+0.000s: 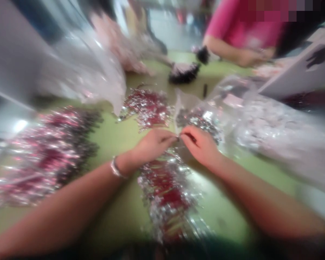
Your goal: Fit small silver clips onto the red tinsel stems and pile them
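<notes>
My left hand (154, 144) and my right hand (200, 144) meet fingertip to fingertip over the middle of the table. Both are pinched closed around something small and dark that blur keeps me from naming. Just beyond my right hand is a clear plastic bag (208, 117) with small shiny silvery pieces in it. Below my hands lies a strip of small red and silver shiny pieces (170, 195), and past my left hand rests a similar red and silver pile (148, 106). A silvery bracelet circles my left wrist.
A large spread of shiny pink-red pieces with dark ends (51, 155) covers the left of the green table (108, 126). Plastic bags (273, 126) fill the right side, others (83, 68) the back left. A dark-tipped bundle (184, 72) lies at the back. Across sits a person in pink (227, 21).
</notes>
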{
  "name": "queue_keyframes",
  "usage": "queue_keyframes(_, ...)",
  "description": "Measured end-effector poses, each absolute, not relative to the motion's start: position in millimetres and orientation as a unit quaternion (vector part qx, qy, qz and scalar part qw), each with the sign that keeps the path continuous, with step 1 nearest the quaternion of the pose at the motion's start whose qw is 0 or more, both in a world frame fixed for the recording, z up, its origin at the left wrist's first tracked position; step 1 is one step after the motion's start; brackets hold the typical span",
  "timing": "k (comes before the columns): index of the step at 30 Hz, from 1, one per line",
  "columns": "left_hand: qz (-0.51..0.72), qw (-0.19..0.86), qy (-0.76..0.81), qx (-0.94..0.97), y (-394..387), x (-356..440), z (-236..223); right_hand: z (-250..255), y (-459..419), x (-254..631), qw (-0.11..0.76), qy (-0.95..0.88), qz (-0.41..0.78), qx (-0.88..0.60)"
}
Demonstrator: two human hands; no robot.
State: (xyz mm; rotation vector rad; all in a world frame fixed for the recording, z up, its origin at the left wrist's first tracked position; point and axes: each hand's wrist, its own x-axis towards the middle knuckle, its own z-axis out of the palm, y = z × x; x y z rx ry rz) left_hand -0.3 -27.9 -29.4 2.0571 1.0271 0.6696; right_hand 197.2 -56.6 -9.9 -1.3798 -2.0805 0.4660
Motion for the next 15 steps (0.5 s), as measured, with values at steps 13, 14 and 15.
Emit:
queue_keyframes(13, 0.252, 0.315, 0.381, 0.832, -29.9, -2.4, -26.7, -5.9, -55.1, 200.5, 0.261, -0.783, 0.209, -0.525)
queue_keyframes(14, 0.247, 0.293, 0.375, 0.844, -30.8, -2.6, -26.4, -3.6, -54.7, 201.4, 0.252, -0.784, 0.217, -0.524)
queue_keyframes(15, 0.238, 0.265, 0.364, 0.861, -31.8, -2.7, -26.1, -0.7, -54.6, 202.3, 0.24, -0.782, 0.234, -0.526)
